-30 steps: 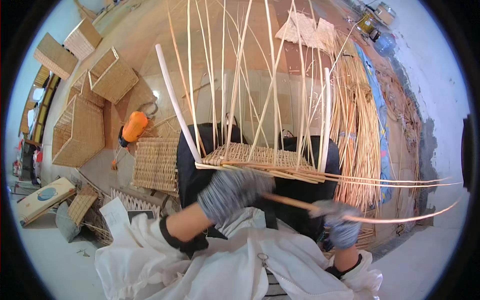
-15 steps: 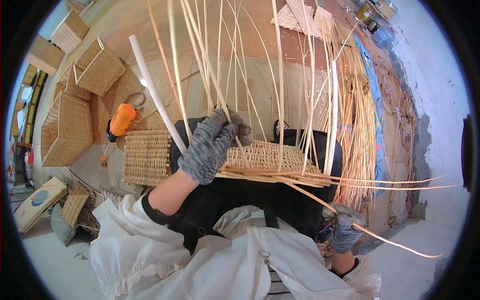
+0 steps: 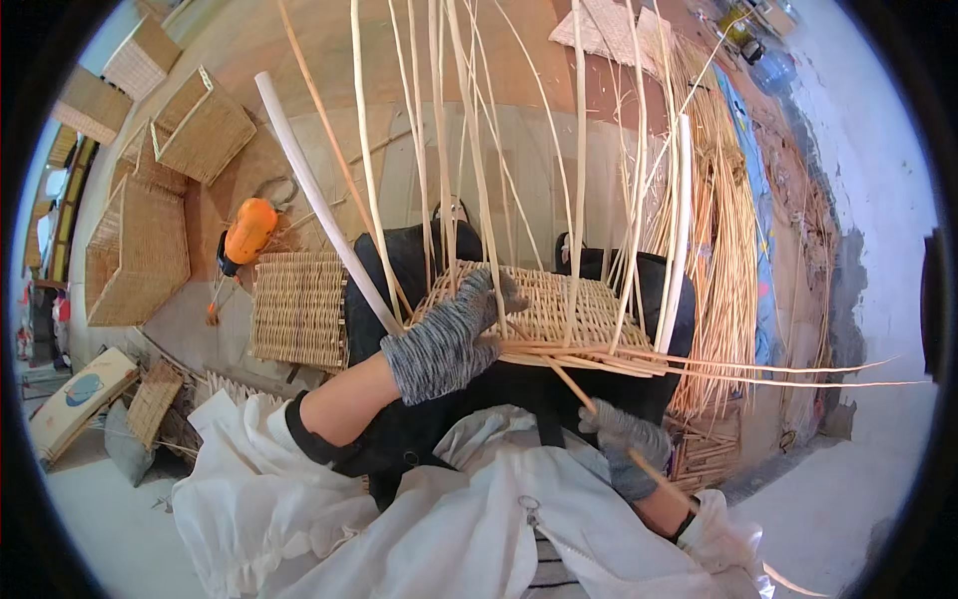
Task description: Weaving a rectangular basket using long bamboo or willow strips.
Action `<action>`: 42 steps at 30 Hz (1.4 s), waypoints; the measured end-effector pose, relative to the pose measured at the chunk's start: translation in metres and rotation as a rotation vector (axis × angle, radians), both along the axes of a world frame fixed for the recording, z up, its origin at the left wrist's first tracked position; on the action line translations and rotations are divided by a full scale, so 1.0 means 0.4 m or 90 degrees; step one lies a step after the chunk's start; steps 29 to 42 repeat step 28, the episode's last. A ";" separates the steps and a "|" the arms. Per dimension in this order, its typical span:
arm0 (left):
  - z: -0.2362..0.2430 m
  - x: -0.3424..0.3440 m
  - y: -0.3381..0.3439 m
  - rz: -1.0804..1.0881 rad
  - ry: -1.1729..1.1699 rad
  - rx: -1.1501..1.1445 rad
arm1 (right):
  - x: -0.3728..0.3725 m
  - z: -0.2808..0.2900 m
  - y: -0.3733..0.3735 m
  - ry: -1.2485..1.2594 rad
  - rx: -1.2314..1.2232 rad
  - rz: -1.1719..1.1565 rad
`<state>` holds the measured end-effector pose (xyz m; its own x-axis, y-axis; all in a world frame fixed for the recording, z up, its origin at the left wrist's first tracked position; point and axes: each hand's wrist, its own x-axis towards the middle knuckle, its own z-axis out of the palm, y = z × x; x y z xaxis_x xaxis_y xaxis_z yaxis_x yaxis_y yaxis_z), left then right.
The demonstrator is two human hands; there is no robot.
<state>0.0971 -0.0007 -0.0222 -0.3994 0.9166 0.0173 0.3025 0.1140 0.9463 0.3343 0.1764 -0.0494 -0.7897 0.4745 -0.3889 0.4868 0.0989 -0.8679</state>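
Across my lap lies a woven wicker base (image 3: 574,299) with tall thin rods standing up from it. A thicker pale pole (image 3: 319,205) rises at its left corner, another thick pole (image 3: 679,220) at its right. My left hand (image 3: 449,339), in a grey knitted glove, closes around an upright rod (image 3: 483,190) by the base's near edge. Lower right, my gloved right hand (image 3: 631,449) grips a wicker rod (image 3: 571,383) that runs down from the near edge. Two weaving rods (image 3: 768,367) stick out past the right corner.
Left of the base are a woven panel (image 3: 297,309) and an orange tool-like object (image 3: 249,232). Several woven baskets (image 3: 205,125) stand at the far left. A long bundle of loose rods (image 3: 718,250) lies at the right on blue sheeting (image 3: 763,250).
My left hand has moved down and right, from higher on the rods to the base's near edge. My right hand has drawn the rod in leftward, closer to my body.
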 end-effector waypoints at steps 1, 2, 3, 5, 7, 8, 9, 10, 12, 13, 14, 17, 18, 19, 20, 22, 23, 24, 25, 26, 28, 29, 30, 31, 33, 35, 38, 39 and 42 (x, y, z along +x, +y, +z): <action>-0.001 0.007 0.001 -0.005 -0.004 0.003 | -0.001 -0.009 0.004 -0.045 -0.026 -0.014; 0.004 0.007 -0.009 -0.023 -0.083 0.006 | -0.028 0.029 0.006 -0.045 -0.027 -0.013; 0.006 0.003 -0.023 -0.039 -0.158 0.008 | -0.076 0.098 0.011 0.056 -0.177 -0.036; 0.006 0.029 -0.040 -0.006 -0.097 -0.015 | -0.106 0.172 0.032 0.149 -0.321 -0.019; 0.002 0.057 -0.052 0.025 -0.035 -0.035 | -0.080 0.161 0.044 0.131 -0.183 0.101; -0.008 0.071 -0.057 0.036 -0.020 -0.052 | -0.080 0.162 0.043 0.112 -0.047 0.221; -0.018 0.081 -0.060 0.046 -0.005 -0.069 | -0.074 0.185 0.048 0.059 0.381 0.481; -0.016 0.090 -0.059 0.060 0.008 -0.088 | -0.066 0.179 0.042 0.056 0.382 0.484; 0.002 0.076 -0.047 0.052 0.150 -0.027 | -0.042 0.142 0.033 0.142 0.192 0.339; 0.023 0.070 -0.045 0.063 0.061 -0.075 | -0.048 0.126 0.036 0.064 -0.110 0.156; 0.035 0.069 -0.049 0.078 -0.029 -0.123 | -0.047 0.132 0.042 0.064 -0.116 0.171; 0.015 0.076 -0.052 0.141 -0.193 -0.022 | -0.097 0.194 0.036 0.027 0.227 0.163; -0.026 0.100 -0.039 0.191 0.009 -0.014 | -0.109 0.200 0.030 0.059 0.227 0.116; -0.061 0.128 -0.014 0.238 0.215 -0.031 | -0.098 0.168 0.043 0.155 0.258 0.109; -0.055 0.128 0.020 0.062 0.716 -0.254 | -0.068 0.135 0.074 0.241 0.288 0.095; -0.147 0.138 0.127 0.046 0.943 -0.390 | -0.019 0.077 0.158 0.239 0.151 0.054; -0.226 0.148 0.175 0.216 0.852 -0.339 | -0.015 0.000 0.256 0.247 0.187 0.106; -0.294 0.155 0.201 0.366 0.761 -0.258 | -0.081 0.115 0.092 0.167 0.024 -0.021; -0.287 0.135 0.187 0.392 0.760 -0.269 | -0.075 0.086 0.120 0.152 0.093 0.007; -0.237 0.113 0.159 0.257 0.510 -0.297 | -0.069 0.063 0.140 0.140 0.160 0.038; -0.158 0.079 0.124 0.156 0.255 -0.300 | -0.079 0.066 0.150 0.134 0.146 0.061; -0.158 0.079 0.124 0.156 0.255 -0.300 | -0.079 0.066 0.150 0.134 0.146 0.061; -0.158 0.079 0.124 0.156 0.255 -0.300 | -0.079 0.066 0.150 0.134 0.146 0.061; -0.158 0.079 0.124 0.156 0.255 -0.300 | -0.079 0.066 0.150 0.134 0.146 0.061; -0.158 0.079 0.124 0.156 0.255 -0.300 | -0.079 0.066 0.150 0.134 0.146 0.061; -0.158 0.079 0.124 0.156 0.255 -0.300 | -0.079 0.066 0.150 0.134 0.146 0.061; -0.158 0.079 0.124 0.156 0.255 -0.300 | -0.079 0.066 0.150 0.134 0.146 0.061; -0.158 0.079 0.124 0.156 0.255 -0.300 | -0.079 0.066 0.150 0.134 0.146 0.061; -0.158 0.079 0.124 0.156 0.255 -0.300 | -0.079 0.066 0.150 0.134 0.146 0.061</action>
